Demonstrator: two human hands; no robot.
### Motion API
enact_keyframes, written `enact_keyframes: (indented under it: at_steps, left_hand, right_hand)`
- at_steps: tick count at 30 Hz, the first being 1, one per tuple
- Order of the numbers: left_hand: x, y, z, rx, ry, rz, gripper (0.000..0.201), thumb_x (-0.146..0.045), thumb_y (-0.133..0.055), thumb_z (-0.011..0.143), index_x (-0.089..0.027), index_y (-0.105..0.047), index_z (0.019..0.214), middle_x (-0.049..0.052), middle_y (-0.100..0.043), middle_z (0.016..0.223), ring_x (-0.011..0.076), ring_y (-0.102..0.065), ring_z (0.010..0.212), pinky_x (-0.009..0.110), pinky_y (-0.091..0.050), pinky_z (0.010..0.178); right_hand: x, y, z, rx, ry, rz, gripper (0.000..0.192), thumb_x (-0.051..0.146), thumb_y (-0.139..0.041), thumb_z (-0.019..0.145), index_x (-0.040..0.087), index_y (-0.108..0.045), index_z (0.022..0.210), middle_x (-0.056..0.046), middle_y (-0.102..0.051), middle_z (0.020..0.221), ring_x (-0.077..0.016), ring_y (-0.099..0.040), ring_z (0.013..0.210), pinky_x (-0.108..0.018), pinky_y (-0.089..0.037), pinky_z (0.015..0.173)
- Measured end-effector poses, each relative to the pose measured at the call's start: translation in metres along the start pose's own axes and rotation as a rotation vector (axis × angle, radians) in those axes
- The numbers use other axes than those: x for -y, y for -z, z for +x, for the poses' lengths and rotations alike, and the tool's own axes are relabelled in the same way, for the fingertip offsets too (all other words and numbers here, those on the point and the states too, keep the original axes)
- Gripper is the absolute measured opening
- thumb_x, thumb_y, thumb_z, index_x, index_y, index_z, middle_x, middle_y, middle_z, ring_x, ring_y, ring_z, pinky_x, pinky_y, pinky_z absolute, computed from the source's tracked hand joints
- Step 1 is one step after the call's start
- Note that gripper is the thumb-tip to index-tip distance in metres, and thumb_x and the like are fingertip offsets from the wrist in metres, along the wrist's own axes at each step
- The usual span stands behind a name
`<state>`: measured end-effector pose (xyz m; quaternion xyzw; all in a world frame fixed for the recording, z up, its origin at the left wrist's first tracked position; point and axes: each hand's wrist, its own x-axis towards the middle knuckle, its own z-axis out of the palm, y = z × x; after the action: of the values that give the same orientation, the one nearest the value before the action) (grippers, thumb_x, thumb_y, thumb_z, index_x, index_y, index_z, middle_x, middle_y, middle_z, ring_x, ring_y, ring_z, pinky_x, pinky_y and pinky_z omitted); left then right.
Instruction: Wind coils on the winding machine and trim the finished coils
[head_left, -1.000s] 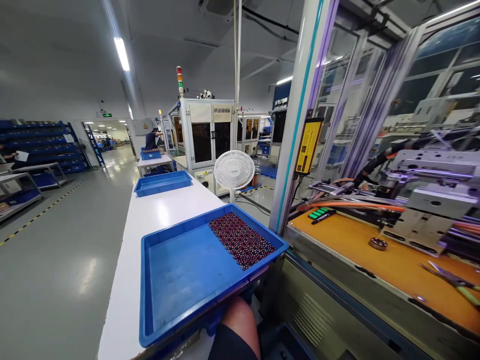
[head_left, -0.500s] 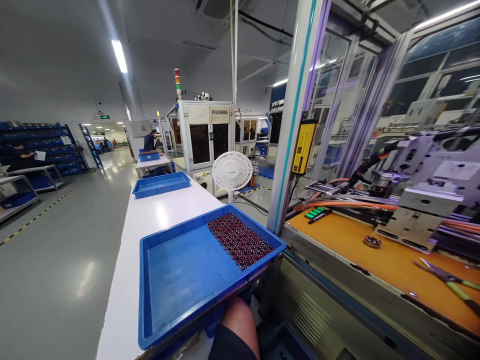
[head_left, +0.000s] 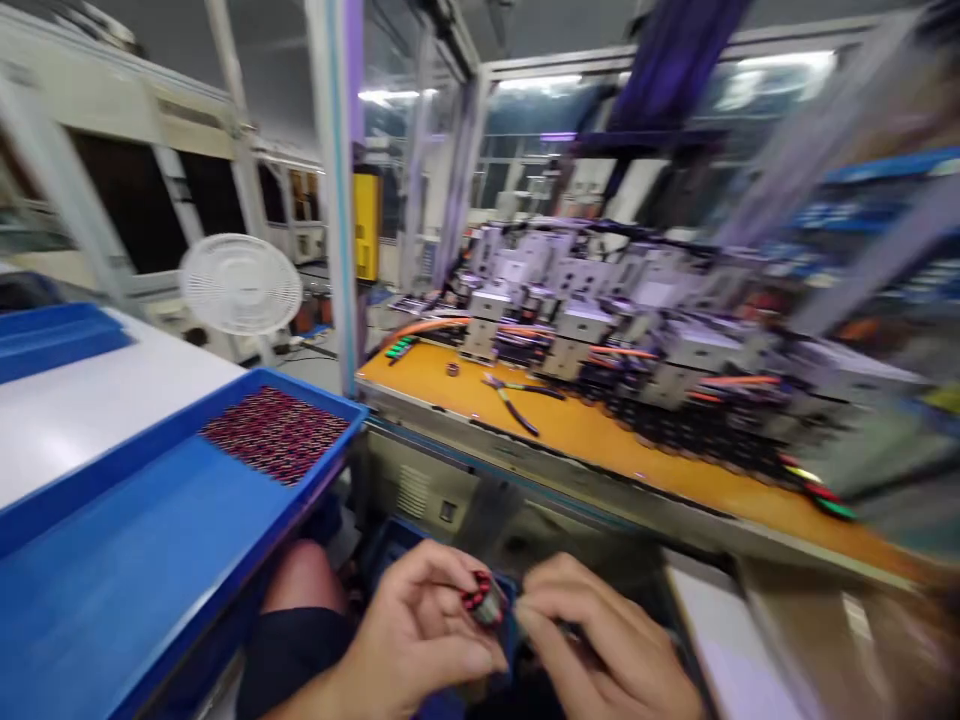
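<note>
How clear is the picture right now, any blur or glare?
Head view: motion blur smears the right edge and streaks the small parts in the blue tray; head view: the left hand and the small round part it holds are clearer, but fine detail is lost; head view: pale glare on the white table, at left.

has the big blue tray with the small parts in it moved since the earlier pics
No. The blue tray still has its right corner beside the machine's upright post; the camera turned right, so both appear farther left.
</note>
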<state>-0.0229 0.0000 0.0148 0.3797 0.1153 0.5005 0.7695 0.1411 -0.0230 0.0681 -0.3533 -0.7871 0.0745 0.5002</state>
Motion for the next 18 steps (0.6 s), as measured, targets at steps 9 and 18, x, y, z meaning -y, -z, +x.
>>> enact_keyframes:
  at_steps: [9,18]
  left_hand:
    - [-0.012,0.0,0.008,-0.096,-0.266,0.309,0.023,-0.012,-0.08,0.076,-0.027,-0.071,0.091,-0.003,-0.073,0.088,0.0079,-0.069,0.078,0.015,-0.056,0.073]
    - [-0.013,0.012,0.012,-0.087,-0.269,0.45,0.022,-0.013,-0.081,0.074,-0.029,-0.077,0.088,0.002,-0.077,0.105,0.0178,-0.074,0.094,0.025,-0.059,0.082]
  right_hand:
    - [0.002,-0.015,0.004,-0.185,-0.283,0.182,0.019,0.012,-0.058,0.088,0.017,-0.058,0.07,0.001,-0.056,0.062,-0.0086,-0.054,0.058,-0.018,-0.043,0.056]
    - [-0.001,-0.014,0.007,0.153,-0.999,0.854,0.049,0.06,-0.072,0.073,0.017,-0.052,0.065,0.002,-0.052,0.052,-0.0087,-0.045,0.05,-0.022,-0.042,0.055]
